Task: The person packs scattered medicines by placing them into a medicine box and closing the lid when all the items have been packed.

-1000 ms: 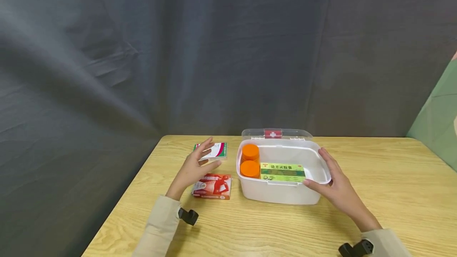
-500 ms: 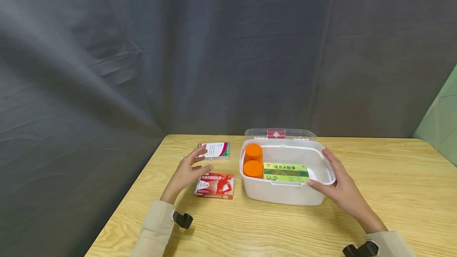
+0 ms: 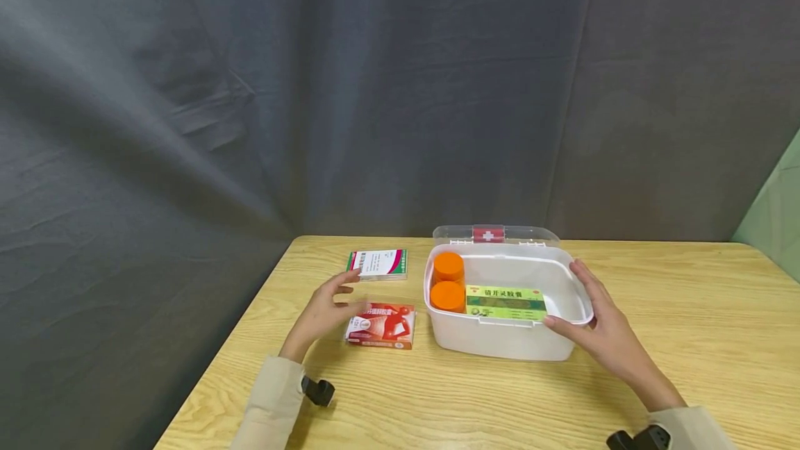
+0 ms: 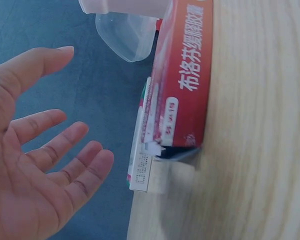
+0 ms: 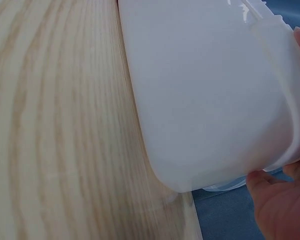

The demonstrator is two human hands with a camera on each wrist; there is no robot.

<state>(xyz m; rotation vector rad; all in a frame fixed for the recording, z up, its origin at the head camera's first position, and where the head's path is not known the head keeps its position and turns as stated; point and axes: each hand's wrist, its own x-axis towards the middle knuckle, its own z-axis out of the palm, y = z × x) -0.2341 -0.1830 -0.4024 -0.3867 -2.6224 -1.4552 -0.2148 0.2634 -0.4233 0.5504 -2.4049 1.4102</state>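
Note:
In the head view, my left hand (image 3: 321, 312) hovers at the left end of a red-and-white medicine box (image 3: 381, 326), fingers spread and holding nothing. The left wrist view shows a gap between the hand (image 4: 45, 165) and that red box (image 4: 182, 75). Behind it lies a white, green and magenta medicine box (image 3: 381, 264). My right hand (image 3: 609, 335) grips the right end of a white plastic first-aid box (image 3: 500, 339), thumb on the front rim and fingers at the side. Inside stand two orange-capped bottles (image 3: 448, 296) and a green medicine box (image 3: 507, 303).
The first-aid box's clear lid (image 3: 531, 234), with a white cross on a red label, hangs open at the back. Everything stands on a wooden table (image 3: 437, 401). A dark grey curtain (image 3: 400, 89) hangs behind the table's far edge.
My left hand has drawn back to the left and toward me, nearer the red medicine box's left end. The right hand keeps its place on the first-aid box. The view has shifted slightly.

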